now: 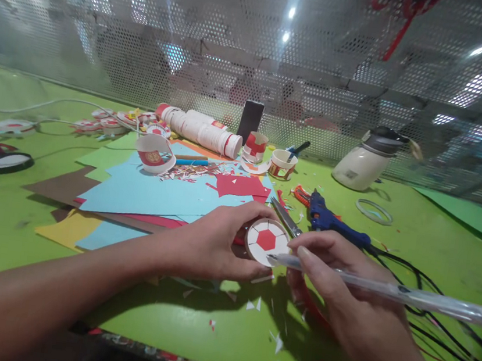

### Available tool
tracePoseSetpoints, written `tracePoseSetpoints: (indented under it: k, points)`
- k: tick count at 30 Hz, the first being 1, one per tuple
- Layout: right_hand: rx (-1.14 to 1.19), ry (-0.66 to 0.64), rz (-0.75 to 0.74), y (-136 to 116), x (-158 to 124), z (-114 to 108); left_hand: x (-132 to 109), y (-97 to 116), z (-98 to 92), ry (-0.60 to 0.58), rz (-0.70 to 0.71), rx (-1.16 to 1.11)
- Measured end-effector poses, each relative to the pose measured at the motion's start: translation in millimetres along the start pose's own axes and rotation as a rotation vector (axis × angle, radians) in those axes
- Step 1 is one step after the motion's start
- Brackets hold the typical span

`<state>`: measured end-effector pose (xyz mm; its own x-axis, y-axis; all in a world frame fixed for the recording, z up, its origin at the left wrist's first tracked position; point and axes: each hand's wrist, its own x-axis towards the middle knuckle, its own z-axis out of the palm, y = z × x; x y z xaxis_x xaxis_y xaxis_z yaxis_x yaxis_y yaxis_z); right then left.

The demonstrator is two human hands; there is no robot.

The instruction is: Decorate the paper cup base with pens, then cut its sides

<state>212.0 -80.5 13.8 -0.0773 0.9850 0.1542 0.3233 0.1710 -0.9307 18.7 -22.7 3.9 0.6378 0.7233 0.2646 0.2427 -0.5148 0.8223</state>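
Note:
My left hand (216, 242) grips a round paper cup bottom (280, 238) by its sides. Its white face bears a red pentagon and dark lines, like a football pattern. Between the fingers of my right hand (343, 281) is a clear-barrelled pen (389, 291), its tip at the lower edge of the white face. Scissors (284, 216) lie just behind, blades pointing away; their red handles pass partly beneath my right hand. White paper scraps (277, 343) are scattered on the green table (179, 325) below my hands.
Coloured paper sheets (134, 191) are spread left of centre. A blue glue gun (333, 218) and its black cable occupy the right. Behind are stacked paper cups (203, 131), cut cups (282, 165), a phone (250, 122) and a white jug (364, 163) before a perforated metal screen.

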Motion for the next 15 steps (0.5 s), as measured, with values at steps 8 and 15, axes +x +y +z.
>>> tracePoseSetpoints:
  k: [8,15]
  points:
    - [-0.038,0.005,-0.07,4.3,0.9,-1.8,-0.4,-1.8,1.6,-0.02,-0.003,-0.075]
    - [-0.081,0.02,-0.065,1.5,2.2,-1.6,0.2,-1.1,1.1,-0.017,0.016,-0.064]
